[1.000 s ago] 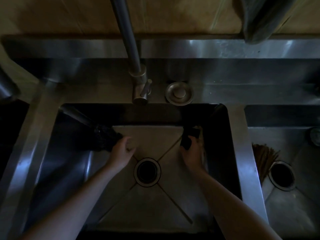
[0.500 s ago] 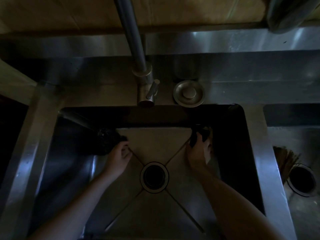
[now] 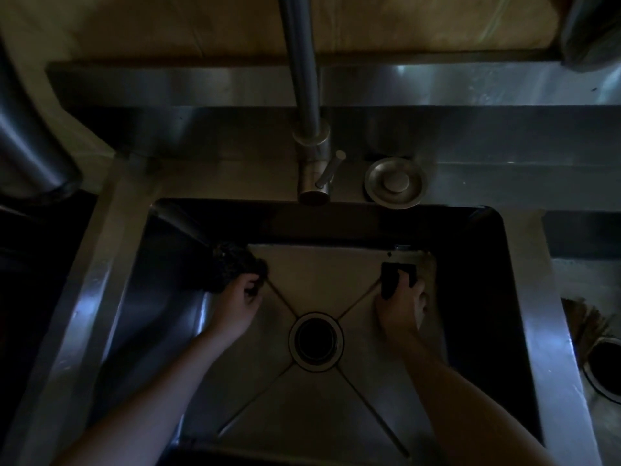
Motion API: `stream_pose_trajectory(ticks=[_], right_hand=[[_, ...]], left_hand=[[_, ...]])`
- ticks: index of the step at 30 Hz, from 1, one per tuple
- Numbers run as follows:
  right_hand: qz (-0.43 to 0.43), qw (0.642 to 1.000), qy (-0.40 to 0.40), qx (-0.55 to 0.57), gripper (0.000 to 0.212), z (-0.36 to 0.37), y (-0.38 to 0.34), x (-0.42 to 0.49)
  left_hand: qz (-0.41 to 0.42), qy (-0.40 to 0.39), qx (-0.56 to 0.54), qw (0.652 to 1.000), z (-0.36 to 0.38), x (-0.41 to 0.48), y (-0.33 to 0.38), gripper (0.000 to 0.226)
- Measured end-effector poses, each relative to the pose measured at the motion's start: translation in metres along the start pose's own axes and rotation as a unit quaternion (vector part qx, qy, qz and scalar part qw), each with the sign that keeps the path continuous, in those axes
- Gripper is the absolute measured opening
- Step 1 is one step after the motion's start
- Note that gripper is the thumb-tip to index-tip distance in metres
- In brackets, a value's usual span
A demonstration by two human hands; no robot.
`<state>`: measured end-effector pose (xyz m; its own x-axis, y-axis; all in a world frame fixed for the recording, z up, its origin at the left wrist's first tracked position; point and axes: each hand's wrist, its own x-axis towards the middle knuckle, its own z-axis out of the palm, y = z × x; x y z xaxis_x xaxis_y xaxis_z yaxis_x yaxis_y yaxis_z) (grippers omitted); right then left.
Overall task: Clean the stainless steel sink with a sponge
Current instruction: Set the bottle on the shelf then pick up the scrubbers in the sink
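Note:
Both hands are down in the stainless steel sink (image 3: 134, 314), on either side of its round drain (image 3: 316, 341). My right hand (image 3: 401, 306) grips a dark sponge (image 3: 391, 275) against the basin floor near the far right corner. My left hand (image 3: 237, 306) has its fingers curled on a dark netted scrubber (image 3: 232, 269) that lies at the far left of the floor. The scene is dim and the finger detail is hard to read.
The faucet (image 3: 307, 129) rises behind the basin, with a round metal cap (image 3: 396, 183) beside it on the ledge. A second basin at the right holds a brown brush (image 3: 586, 322) and its own drain (image 3: 605, 368). A dark cylinder (image 3: 30, 142) lies at the left.
My right hand has slid the sponge a little toward the far right corner of the basin floor. The left hand stays at the netted scrubber. My view has shifted left.

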<state>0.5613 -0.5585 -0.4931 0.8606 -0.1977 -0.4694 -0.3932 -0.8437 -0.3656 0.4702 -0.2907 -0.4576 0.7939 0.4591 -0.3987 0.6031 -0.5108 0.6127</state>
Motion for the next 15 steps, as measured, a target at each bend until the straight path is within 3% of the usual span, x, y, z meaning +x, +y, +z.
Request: stream_pose_trajectory(ticks=[8, 15], right_hand=[[0.008, 0.999, 0.016, 0.04, 0.062, 0.004, -0.008, -0.004], [-0.078, 0.985, 0.007, 0.152, 0.062, 0.017, -0.031, -0.024]], left_hand=[[-0.016, 0.005, 0.028, 0.999, -0.01, 0.001, -0.007, 0.039], [-0.009, 0.016, 0.08, 0.997, -0.012, 0.005, -0.008, 0.041]])
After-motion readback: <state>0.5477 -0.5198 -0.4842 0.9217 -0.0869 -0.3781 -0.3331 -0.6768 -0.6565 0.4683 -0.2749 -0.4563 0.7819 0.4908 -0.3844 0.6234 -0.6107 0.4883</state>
